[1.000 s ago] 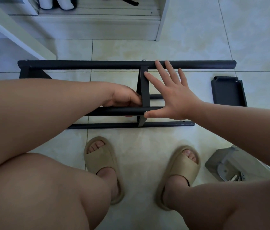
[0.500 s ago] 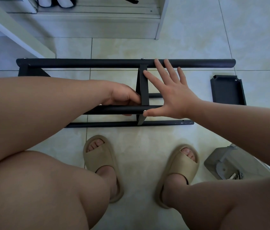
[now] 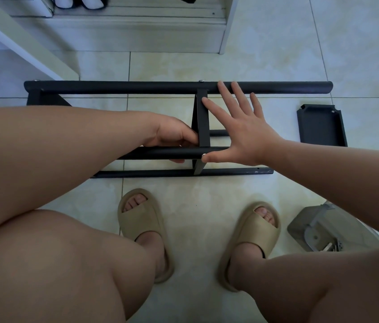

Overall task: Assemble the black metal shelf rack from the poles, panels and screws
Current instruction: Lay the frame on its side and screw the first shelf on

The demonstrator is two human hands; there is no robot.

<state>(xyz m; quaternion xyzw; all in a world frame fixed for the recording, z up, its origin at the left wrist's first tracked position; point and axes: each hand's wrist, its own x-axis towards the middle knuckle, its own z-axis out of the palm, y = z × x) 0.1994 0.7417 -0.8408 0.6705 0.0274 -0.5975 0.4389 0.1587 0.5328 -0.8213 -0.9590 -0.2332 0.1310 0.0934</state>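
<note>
The partly built black rack lies on its side on the tiled floor, with a long far pole (image 3: 118, 87), a near raised pole (image 3: 160, 153) and a low pole (image 3: 230, 171). A black panel (image 3: 203, 122) stands on edge between the poles. My left hand (image 3: 174, 136) grips the near raised pole just left of the panel, fingers curled under it. My right hand (image 3: 242, 129) is spread flat against the panel's right side, thumb tip by a silver screw (image 3: 203, 155) on the near pole.
A loose black shelf panel (image 3: 321, 127) lies on the floor to the right. A grey plastic bag (image 3: 319, 227) with hardware sits at lower right. White furniture (image 3: 137, 36) stands behind the rack. My knees and sandalled feet (image 3: 142, 220) fill the foreground.
</note>
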